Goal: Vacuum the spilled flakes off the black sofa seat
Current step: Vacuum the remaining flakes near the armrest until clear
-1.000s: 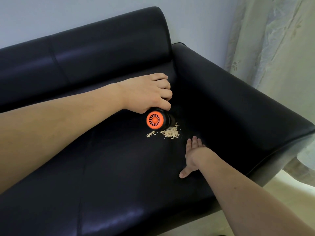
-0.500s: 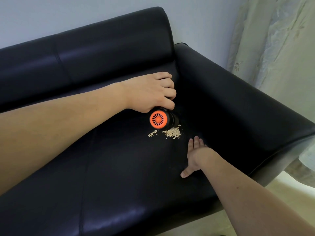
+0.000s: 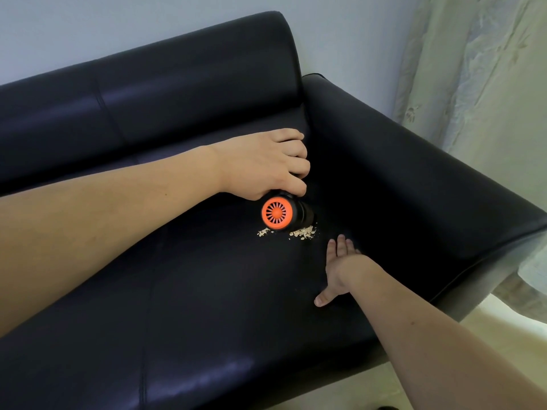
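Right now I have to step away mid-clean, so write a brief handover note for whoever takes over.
Left hand: grips the handheld vacuum, orange end toward the camera, at the flakes.
Right hand: flat and open on the sofa seat, beside the spill.
Done: vacuum at the pile.
Left: two patches of flakes lie on the seat near the armrest; suck them up.

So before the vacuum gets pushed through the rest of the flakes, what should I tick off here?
1. Left hand grips the handheld vacuum: ok.
2. Nozzle at the flakes: ok, though its mouth is hidden.
3. Right hand flat on the sofa seat, clear of the pile: ok.
4. Flakes gone: not ok, two patches remain.
5. Vacuum running: cannot tell.
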{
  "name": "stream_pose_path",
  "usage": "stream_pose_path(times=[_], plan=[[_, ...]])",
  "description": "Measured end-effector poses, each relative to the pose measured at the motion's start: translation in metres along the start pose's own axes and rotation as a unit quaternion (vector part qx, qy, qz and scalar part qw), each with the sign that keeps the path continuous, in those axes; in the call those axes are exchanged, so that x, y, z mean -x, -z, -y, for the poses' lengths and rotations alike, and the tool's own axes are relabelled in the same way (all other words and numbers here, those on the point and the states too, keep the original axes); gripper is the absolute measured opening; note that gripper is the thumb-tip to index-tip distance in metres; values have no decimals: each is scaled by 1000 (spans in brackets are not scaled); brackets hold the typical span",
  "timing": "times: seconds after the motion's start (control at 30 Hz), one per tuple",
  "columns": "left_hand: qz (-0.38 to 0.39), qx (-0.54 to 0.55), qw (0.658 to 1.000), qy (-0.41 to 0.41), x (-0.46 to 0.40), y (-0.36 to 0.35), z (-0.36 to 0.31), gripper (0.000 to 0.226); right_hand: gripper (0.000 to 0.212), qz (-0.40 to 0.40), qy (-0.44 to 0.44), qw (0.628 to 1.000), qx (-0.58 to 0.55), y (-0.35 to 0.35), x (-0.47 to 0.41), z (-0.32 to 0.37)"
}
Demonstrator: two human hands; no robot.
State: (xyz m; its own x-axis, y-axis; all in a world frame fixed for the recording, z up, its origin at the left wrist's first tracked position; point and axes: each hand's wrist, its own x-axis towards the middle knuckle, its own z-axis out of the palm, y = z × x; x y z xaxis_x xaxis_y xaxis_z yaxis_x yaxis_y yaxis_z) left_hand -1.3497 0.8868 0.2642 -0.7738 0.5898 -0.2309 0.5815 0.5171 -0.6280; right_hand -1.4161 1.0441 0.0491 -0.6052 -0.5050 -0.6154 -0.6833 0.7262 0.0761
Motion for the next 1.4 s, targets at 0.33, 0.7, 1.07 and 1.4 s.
stream_pose_path(times=[0.33,0.7,1.07,1.4], plan=[[-7,-9,1000,-9,0,6,-10,31,143,-2,-11,1000,-9,-1,1,1],[-14,-7,1000,-16,12,15,-21,31,138,-6,-42,999,-10,-2,8,9],[-30,-11,999,-13,12,17,-26,30,134,-16,-47,999,-23,-6,12,8],[-33,-17,999,-23,14,19,-30,30,136,-15,-44,999,-25,-7,10,7]])
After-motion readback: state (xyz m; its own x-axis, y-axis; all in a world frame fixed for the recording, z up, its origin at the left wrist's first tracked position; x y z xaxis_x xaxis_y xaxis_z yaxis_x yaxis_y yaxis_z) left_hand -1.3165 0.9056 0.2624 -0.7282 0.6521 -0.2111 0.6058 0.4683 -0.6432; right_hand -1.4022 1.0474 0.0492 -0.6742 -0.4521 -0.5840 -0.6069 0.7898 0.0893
